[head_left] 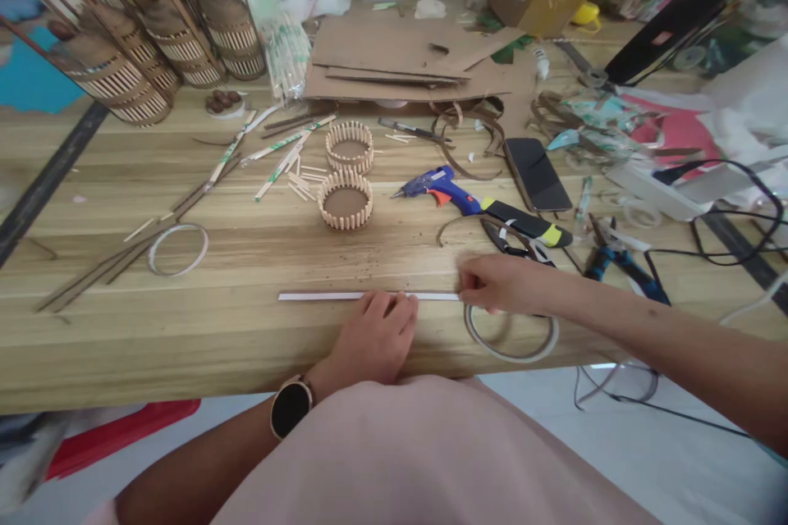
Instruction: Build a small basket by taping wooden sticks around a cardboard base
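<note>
A narrow strip of white tape lies straight across the table, with a thin brown edge showing along its far side. My left hand rests over its middle, fingers bent and close together, pressing on it. At the right end my right hand is closed in a pinch on the same strip. Just below that hand is a tape roll, standing partly under the wrist. Two small round baskets of upright wooden sticks with brown bases sit beyond my hands.
A blue glue gun, a utility knife, a phone and pliers lie to the right. Leftward are a second tape ring and brown strips. Cardboard and finished stick lanterns stand farther back.
</note>
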Motion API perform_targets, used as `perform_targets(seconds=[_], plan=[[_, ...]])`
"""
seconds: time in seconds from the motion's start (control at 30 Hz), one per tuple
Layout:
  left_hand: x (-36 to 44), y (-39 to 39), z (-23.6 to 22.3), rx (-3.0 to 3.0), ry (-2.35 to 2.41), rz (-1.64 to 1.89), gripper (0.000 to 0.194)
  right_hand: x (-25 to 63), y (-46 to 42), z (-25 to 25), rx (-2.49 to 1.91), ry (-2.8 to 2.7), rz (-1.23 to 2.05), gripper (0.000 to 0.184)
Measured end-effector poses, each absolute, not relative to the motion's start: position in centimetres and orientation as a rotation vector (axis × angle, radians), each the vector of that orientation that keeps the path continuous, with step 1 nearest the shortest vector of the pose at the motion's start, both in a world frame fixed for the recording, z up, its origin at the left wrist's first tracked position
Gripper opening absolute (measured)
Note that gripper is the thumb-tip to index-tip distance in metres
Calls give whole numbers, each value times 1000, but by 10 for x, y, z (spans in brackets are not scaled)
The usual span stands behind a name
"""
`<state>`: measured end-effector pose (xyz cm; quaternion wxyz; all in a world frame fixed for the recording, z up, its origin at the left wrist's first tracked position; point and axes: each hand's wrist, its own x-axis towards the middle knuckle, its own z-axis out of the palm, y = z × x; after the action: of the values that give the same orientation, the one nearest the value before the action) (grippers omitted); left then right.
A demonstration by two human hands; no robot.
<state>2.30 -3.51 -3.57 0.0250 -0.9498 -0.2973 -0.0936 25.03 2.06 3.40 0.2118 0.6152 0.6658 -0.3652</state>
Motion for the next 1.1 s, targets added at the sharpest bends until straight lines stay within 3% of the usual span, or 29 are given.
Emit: perform_targets(seconds=[0.33,0.47,0.63,0.87,1.1], plan=[[22,-9,17,-3030,-1342,-856,20,219,-10,82,1786,2179,-640,13],[32,-5,26,-3317,-1428,-867,12,212,-21,76,1757,2315,-522,14],[37,-5,31,-3378,-1594,-799,16,209,-26,71,1745,2387,-450,17],[35,-7,25,-3280,-1697,-1066,13,206,-35,70,1861,2425,-512,16],[35,-11,30,-3079,-1786,-1323,14,204,-53,49,2215,2679,-881,15]])
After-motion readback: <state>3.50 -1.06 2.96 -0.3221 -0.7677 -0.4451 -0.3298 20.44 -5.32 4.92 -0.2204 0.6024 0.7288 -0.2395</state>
